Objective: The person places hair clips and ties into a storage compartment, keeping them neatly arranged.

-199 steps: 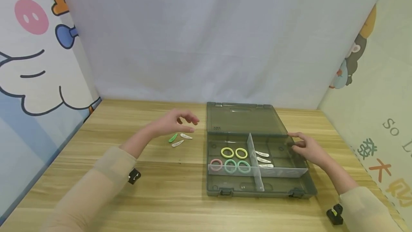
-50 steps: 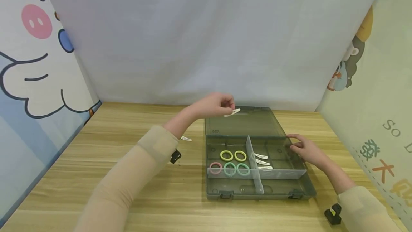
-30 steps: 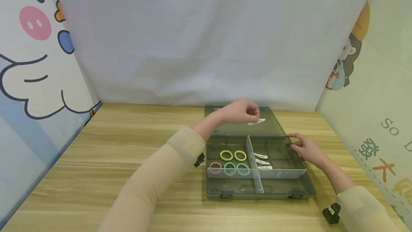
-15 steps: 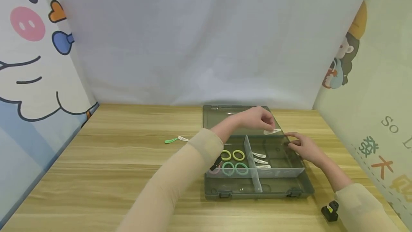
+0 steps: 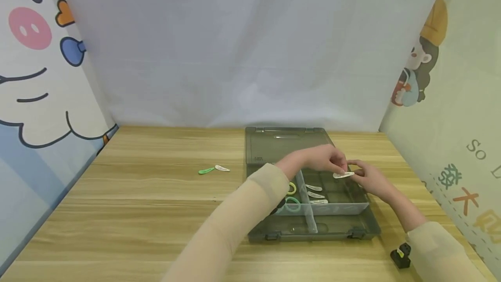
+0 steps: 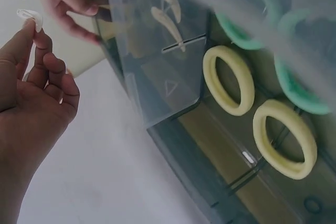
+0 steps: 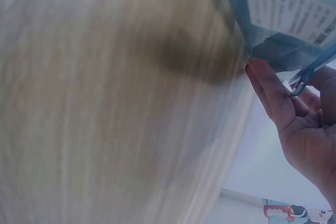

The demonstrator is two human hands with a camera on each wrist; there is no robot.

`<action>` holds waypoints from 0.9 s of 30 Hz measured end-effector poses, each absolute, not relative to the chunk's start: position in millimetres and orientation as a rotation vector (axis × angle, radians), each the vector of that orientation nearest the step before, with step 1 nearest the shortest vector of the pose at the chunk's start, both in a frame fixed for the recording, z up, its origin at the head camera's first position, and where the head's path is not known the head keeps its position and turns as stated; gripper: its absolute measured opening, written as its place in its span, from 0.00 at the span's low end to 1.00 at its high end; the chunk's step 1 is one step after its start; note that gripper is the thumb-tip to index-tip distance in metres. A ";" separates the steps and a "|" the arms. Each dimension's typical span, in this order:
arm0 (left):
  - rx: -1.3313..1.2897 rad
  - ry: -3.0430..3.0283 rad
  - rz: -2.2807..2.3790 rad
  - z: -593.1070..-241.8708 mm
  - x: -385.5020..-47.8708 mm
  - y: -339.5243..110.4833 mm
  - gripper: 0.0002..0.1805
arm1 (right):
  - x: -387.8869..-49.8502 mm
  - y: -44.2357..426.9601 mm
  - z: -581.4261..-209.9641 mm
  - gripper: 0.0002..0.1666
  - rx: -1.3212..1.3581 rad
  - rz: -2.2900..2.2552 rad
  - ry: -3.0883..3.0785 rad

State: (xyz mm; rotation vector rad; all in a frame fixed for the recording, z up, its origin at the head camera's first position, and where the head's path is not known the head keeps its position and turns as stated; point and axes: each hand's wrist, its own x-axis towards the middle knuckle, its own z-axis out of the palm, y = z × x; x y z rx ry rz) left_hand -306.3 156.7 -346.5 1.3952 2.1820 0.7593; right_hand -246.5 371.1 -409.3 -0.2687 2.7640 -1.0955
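Note:
In the head view my left hand (image 5: 326,159) pinches a white snap hair clip (image 5: 343,175) between thumb and fingertips, above the right rear compartment of a grey see-through divider box (image 5: 270,239). The same clip (image 6: 30,16) shows at the fingertips in the left wrist view. My right hand (image 5: 373,182) holds the box's right wall, its thumb on the inner side and fingers outside. Several white snap clips (image 5: 315,195) lie in a column in that compartment. Yellow hair ties (image 6: 286,139) and green hair ties (image 6: 310,90) lie in the left compartment, partly hidden by my left sleeve.
A green snap clip (image 5: 206,171) and a white snap clip (image 5: 222,168) lie on the wooden table (image 5: 156,203), left of the box. The open lid (image 5: 287,142) lies flat behind the box. Upright clear dividers (image 5: 340,209) split its inside.
My left hand picked up a white clip from the table and carried it right over the lid, then down toward the right rear compartment. My right hand has stayed at the box's right wall.

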 end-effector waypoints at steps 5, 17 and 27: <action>1.395 2.140 0.719 -357.1 -303.8 166.8 0.06 | -246.5 372.1 -410.2 0.30 -0.270 -1.081 2.772; 1.421 2.154 0.450 -389.1 -296.6 187.6 0.04 | -248.2 372.8 -413.3 0.28 -0.295 -1.122 2.776; 1.432 2.185 0.334 -405.6 -289.6 188.4 0.03 | -245.9 371.4 -412.8 0.28 -0.276 -1.131 2.788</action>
